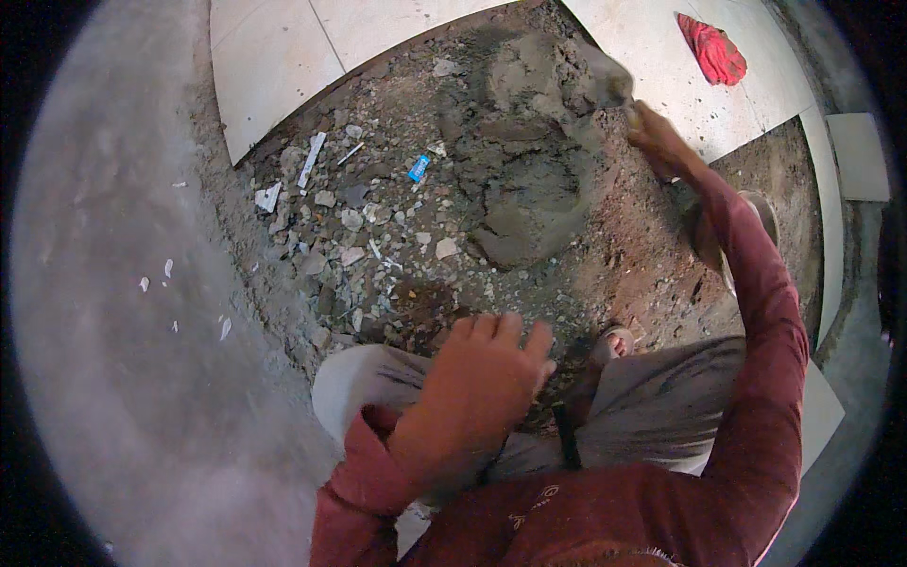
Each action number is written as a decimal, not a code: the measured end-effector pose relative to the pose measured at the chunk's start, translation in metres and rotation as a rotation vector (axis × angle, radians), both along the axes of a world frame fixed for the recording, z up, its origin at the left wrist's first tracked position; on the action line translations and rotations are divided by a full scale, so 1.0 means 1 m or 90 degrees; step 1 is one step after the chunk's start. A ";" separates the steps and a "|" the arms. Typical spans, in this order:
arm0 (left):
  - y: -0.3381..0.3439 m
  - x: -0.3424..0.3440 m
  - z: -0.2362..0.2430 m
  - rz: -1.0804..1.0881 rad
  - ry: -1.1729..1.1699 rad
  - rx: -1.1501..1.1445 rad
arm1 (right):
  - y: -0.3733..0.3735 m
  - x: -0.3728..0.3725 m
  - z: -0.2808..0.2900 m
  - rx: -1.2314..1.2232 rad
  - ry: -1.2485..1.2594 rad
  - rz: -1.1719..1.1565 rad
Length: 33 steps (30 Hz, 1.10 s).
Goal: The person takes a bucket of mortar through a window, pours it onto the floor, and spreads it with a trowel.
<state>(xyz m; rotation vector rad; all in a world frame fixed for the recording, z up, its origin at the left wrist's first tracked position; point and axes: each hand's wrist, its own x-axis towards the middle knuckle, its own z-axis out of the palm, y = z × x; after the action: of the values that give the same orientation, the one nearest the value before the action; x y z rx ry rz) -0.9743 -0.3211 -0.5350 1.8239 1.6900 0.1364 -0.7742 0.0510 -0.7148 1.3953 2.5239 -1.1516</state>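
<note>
My right hand [657,137] grips a trowel at the far right of the wet mortar, its arm stretched forward. The trowel's blade [612,79] is blurred and lies against the edge of the grey mortar [534,184], beside a pale floor tile [652,47]. The mortar is spread in a lumpy heap over the rubble bed. Above my lap hangs my left hand [487,373], back upward, fingers loosely bent and thumb apart, with nothing visible in it.
Stone chips [351,219] and a small blue packet [419,168] lie left of the mortar. A red cloth [713,52] rests on the right tiles. More tiles [274,57] border the bed's far left. A rounded pale-rimmed object [761,213] is partly behind my right arm.
</note>
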 end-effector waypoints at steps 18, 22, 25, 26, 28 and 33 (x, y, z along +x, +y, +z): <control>-0.003 0.025 0.015 0.027 -0.006 0.123 | -0.050 -0.135 0.000 0.195 -0.029 0.395; -0.001 0.013 0.005 0.053 -0.020 0.133 | -0.038 -0.123 0.039 0.334 0.015 0.368; -0.004 -0.002 -0.001 0.081 0.005 0.108 | -0.055 -0.103 0.065 0.464 0.151 0.335; -0.002 -0.005 0.003 0.119 0.012 0.067 | -0.074 -0.098 0.071 0.440 0.115 0.365; 0.006 -0.010 0.004 0.151 0.014 0.022 | -0.093 -0.075 0.062 0.439 0.040 0.425; 0.017 -0.007 0.007 0.145 0.001 0.043 | -0.054 -0.028 -0.007 0.501 -0.059 0.386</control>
<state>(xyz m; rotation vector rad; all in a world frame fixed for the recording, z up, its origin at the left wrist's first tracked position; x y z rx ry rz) -0.9812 -0.3043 -0.5283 1.6742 1.9112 0.2901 -0.8025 -0.0034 -0.7216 0.5733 3.1080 0.0192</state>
